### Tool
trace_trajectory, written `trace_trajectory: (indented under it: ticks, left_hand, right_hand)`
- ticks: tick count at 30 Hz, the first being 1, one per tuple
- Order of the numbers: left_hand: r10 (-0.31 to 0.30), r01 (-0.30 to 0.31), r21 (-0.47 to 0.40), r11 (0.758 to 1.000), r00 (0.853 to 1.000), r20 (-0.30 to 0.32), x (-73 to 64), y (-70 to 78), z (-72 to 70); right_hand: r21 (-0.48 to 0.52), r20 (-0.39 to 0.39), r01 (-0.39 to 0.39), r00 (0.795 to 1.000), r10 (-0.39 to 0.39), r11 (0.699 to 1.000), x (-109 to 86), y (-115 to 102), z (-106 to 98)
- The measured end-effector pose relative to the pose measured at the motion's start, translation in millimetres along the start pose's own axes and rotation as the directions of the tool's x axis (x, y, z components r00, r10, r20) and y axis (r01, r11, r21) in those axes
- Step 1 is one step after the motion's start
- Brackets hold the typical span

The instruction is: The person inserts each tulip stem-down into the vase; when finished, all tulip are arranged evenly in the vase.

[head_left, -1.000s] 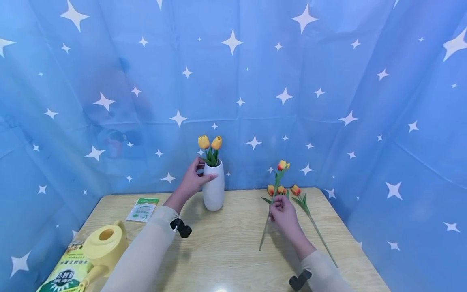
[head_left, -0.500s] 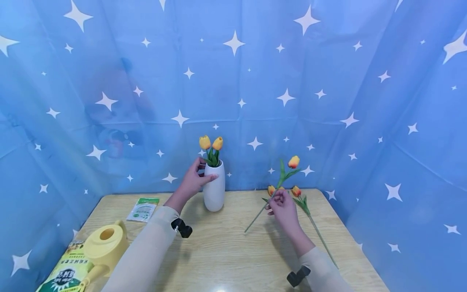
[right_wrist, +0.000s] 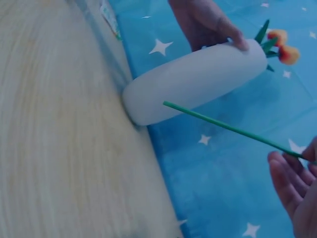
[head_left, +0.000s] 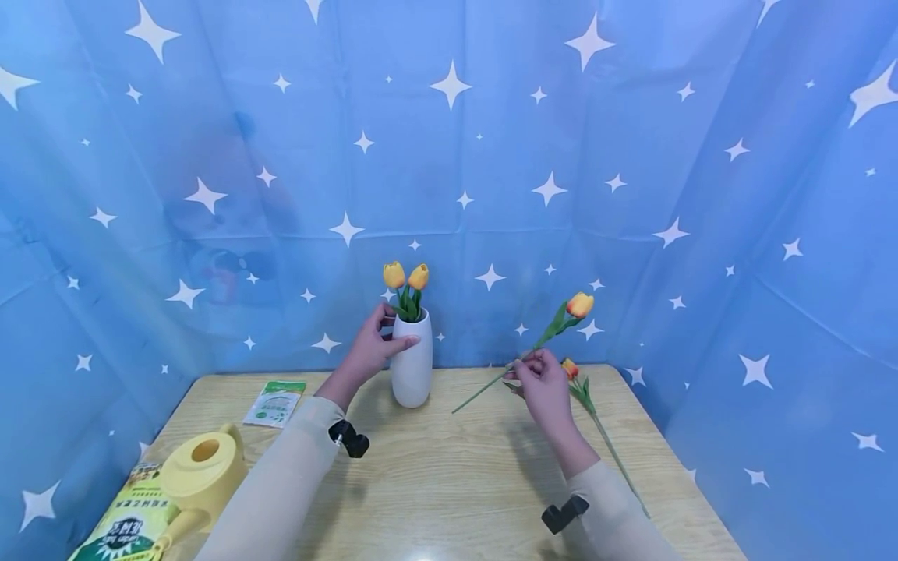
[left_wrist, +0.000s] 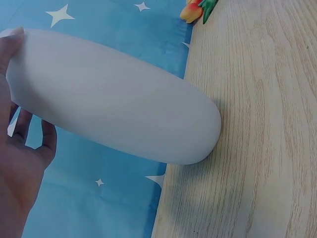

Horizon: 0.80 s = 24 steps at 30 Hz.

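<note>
My left hand grips a white vase near its rim, thumb across the front. The vase stands upright on the table, two yellow tulips in its mouth. My right hand pinches the stem of a yellow-and-red tulip off the table, its bloom up to the right and stem end down to the left. In the right wrist view the bare green stem points towards the vase, apart from it in the head view. Beyond the right hand lies another tulip; other blooms there are hidden.
A yellow watering can stands at the table's left, beside a green-and-yellow bag. Farther back lies a small green-and-white packet. A blue star-patterned curtain hangs right behind the wooden table.
The right hand has tilted the tulip from nearly upright, swinging its stem end left and up and its bloom right. The left hand stays on the vase.
</note>
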<state>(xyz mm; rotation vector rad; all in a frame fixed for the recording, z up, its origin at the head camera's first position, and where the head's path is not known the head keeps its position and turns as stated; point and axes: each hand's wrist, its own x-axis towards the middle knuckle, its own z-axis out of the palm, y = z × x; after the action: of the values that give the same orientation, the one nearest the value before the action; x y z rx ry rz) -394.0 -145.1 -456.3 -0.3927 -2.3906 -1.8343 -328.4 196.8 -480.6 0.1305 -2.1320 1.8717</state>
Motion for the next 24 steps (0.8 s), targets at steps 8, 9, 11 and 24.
trace_trajectory:
  ticks: [8, 9, 11, 24]
  left_hand:
    - [0.034, -0.034, -0.020, 0.999, 0.999, 0.006, 1.5, -0.3, 0.8]
    - [0.037, -0.037, -0.022, 0.999, 0.999, 0.008, 1.5, -0.2, 0.7]
    - [0.034, -0.034, -0.022, 0.999, 0.999, 0.009, 1.3, -0.2, 0.3]
    - [0.027, -0.027, -0.028, 0.999, 1.000, 0.012, 1.9, -2.4, -0.5]
  right_hand:
    - [0.056, -0.027, 0.100, 0.995, -0.099, 0.993, 14.7, -19.2, 6.0]
    - [0.061, -0.031, 0.110, 0.994, -0.109, 0.992, 16.2, -22.5, 7.0]
    - [0.059, -0.040, 0.121, 0.992, -0.119, 0.991, 19.2, -28.9, 9.3]
    - [0.107, -0.141, 0.273, 0.956, -0.257, 0.956, 48.3, -83.6, 21.2]
